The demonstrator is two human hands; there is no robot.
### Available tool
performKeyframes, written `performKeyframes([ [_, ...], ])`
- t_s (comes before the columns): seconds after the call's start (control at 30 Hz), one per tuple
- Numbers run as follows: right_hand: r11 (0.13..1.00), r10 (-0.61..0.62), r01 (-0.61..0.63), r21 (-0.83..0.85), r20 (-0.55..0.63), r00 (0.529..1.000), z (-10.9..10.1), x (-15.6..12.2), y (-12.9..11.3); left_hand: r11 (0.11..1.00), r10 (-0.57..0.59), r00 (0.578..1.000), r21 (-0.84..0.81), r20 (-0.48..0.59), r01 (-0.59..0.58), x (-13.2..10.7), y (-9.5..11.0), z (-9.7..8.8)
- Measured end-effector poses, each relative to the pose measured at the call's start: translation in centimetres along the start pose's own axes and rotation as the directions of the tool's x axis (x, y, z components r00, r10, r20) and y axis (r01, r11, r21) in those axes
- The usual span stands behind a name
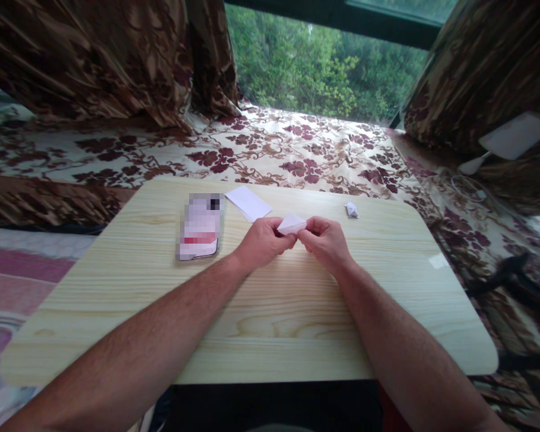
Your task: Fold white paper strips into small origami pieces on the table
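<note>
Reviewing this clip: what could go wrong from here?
The folded paper is pinched near its edges by the left hand and right hand, so an uneven pull might crease or tear it.

The loose white paper lies just beyond the left hand, so a bump could shift it.

The small folded piece sits on the table beyond the right hand; a wide sweep of that hand might knock it.

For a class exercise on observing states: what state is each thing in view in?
Held paper: folded
Left hand: closed on the held paper
Right hand: pinching the held paper
Loose paper: lying flat on the table
Small paper piece: folded up
Phone: lying flat, mostly pixelated
Curtains: drawn apart
</note>
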State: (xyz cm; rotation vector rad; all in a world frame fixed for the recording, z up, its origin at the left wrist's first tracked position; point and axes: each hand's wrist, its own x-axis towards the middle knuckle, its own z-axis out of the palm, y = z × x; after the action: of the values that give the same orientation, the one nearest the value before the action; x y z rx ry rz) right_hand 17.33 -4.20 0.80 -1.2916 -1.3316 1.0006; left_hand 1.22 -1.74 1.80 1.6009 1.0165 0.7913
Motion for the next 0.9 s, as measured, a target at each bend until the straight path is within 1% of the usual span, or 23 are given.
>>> performKeyframes([
  [0.1,1.0,0.004,-0.004,-0.01,0.01,1.0,-0.03,0.01,-0.02,1.0,0.01,1.0,0.012,0.002,-0.01,0.04,-0.09,-0.01],
  [0.3,0.998,-0.016,0.016,-0.057,0.012,1.0,-0.11,0.12,0.36,0.996,0.081,0.997,0.032,0.005,-0.081,0.2,-0.32,0.07],
  [0.4,0.999,-0.019,0.019,-0.038,0.009,1.0,-0.08,0.14,0.43,0.996,0.079,0.997,0.039,0.006,-0.079,0.2,-0.42,0.09],
  [0.6,0.999,0.001,0.0,0.038,-0.036,0.999,0.03,0.15,0.32,0.997,0.075,0.997,0.035,0.011,-0.076,0.17,-0.77,0.2],
  [0.8,0.999,-0.012,0.011,0.048,0.016,1.0,-0.06,0.16,0.49,0.994,0.097,0.995,0.048,0.037,-0.098,0.28,-0.89,0.19],
  [0.9,0.999,-0.005,0.004,0.035,0.024,1.0,-0.1,0.18,0.7,0.992,0.115,0.992,0.047,0.046,-0.118,0.3,-0.9,0.24],
])
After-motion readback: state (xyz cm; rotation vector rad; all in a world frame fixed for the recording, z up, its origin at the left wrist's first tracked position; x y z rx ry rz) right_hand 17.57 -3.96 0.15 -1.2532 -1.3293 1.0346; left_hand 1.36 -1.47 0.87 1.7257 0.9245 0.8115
